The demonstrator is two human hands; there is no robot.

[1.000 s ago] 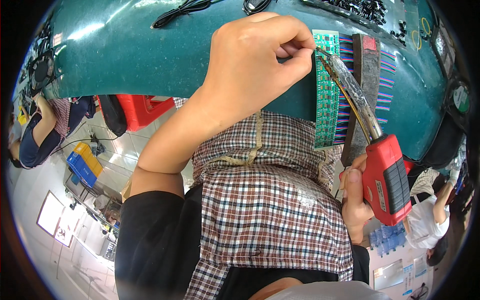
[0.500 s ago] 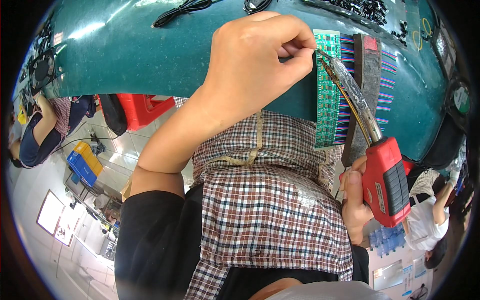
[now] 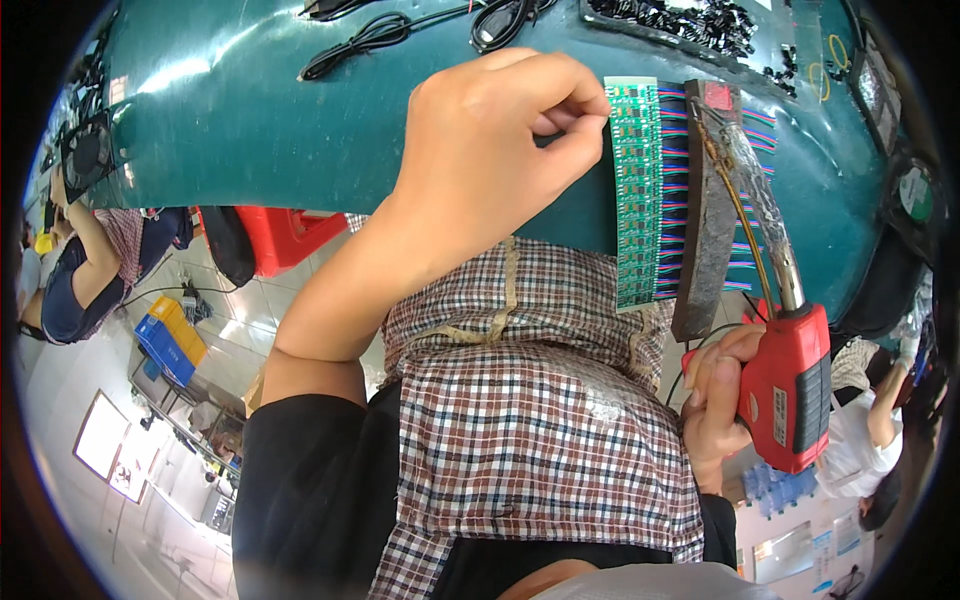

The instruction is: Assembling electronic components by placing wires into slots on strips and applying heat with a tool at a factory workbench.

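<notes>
My left hand [image 3: 490, 150] is closed in a pinch at the upper left edge of a long green circuit board panel [image 3: 637, 200]. Whatever lies between its fingertips is too small or hidden to make out. In my right hand [image 3: 715, 395] is a red soldering gun [image 3: 785, 390], gripped by its handle. Its metal barrel and tip point up and lie over a dark grey bar [image 3: 703, 240], apart from the board. Rows of thin coloured wires [image 3: 674, 188] run from the board's right side under the bar and stick out beyond it.
Black coiled cables [image 3: 370, 38] lie on the green table [image 3: 300, 130] at the far side. A tray of small black parts [image 3: 680, 25] stands at the far right. A fan [image 3: 88, 150] and a red stool [image 3: 290, 240] are at left. Other people sit at both sides.
The soldering gun's tip has moved right, off the board and over the grey bar. My left hand keeps its pinch by the board. The whole view has shifted slightly.
</notes>
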